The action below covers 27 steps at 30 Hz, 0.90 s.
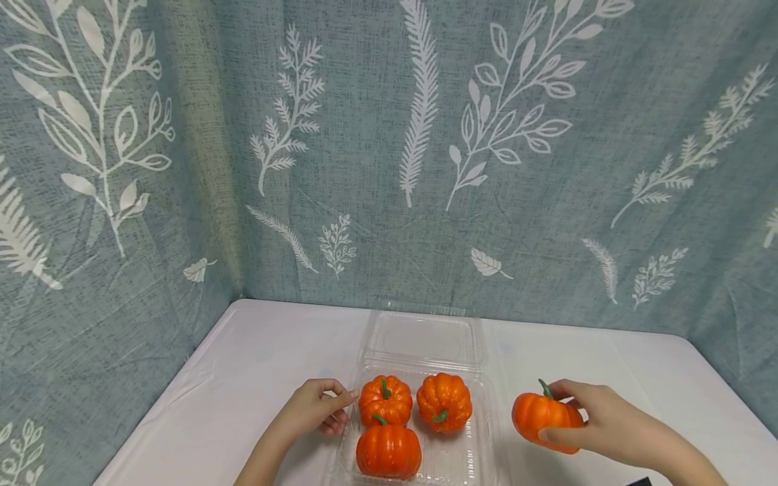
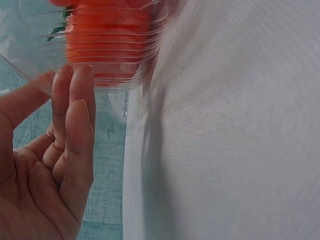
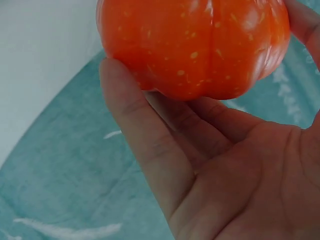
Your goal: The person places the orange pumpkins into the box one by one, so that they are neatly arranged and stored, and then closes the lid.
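Note:
My right hand (image 1: pixel 586 418) holds a small orange pumpkin (image 1: pixel 543 422) with a green stem, to the right of a clear plastic container (image 1: pixel 486 432). In the right wrist view the pumpkin (image 3: pixel 195 45) sits between my thumb and fingers, its orange skin flecked with yellow. At the container's left side, my left hand (image 1: pixel 319 405) pinches its rim; in the left wrist view the fingertips (image 2: pixel 82 75) lie against the ribbed wall. Inside are three more pumpkins: one back left (image 1: pixel 385 401), one back right tipped with its stem forward (image 1: pixel 444 403), one front left (image 1: pixel 389 452).
The container's hinged lid (image 1: pixel 422 337) lies folded back toward the rear of the white-covered table (image 1: pixel 273 344). A blue-green curtain (image 1: pixel 365 169) with white leaf prints hangs behind and along the sides. A small black object (image 1: pixel 640 482) shows at the bottom edge near the right forearm.

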Motion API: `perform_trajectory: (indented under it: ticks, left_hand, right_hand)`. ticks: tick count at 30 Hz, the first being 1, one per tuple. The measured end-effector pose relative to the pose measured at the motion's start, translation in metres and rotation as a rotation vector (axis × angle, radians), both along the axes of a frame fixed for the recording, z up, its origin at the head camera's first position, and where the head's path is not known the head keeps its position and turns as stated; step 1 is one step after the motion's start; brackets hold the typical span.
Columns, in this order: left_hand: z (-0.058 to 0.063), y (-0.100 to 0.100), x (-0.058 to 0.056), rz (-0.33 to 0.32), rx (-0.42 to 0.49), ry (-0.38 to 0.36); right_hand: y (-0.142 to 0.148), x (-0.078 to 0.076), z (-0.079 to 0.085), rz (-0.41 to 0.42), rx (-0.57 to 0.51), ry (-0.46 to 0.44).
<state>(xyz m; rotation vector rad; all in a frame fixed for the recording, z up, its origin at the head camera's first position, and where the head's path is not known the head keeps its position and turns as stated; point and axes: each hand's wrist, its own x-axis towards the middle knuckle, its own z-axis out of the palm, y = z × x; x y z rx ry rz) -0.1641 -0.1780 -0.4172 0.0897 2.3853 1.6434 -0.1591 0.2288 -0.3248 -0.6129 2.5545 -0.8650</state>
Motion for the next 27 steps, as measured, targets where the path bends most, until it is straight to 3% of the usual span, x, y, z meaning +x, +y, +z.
perform_trajectory:
  ticks: [6,19,27]
  left_hand:
    - [0.001,-0.001,0.0,-0.002,-0.006,0.006]
    - [0.001,0.001,0.001,0.01,-0.005,-0.005]
    - [0.001,0.0,0.0,0.008,0.002,-0.011]
  right_hand:
    - [-0.017,0.008,0.005,0.034,-0.015,0.049]
    - [-0.042,0.014,0.004,0.052,-0.028,-0.026]
    - [-0.061,0.018,0.002,0.069,-0.052,0.006]
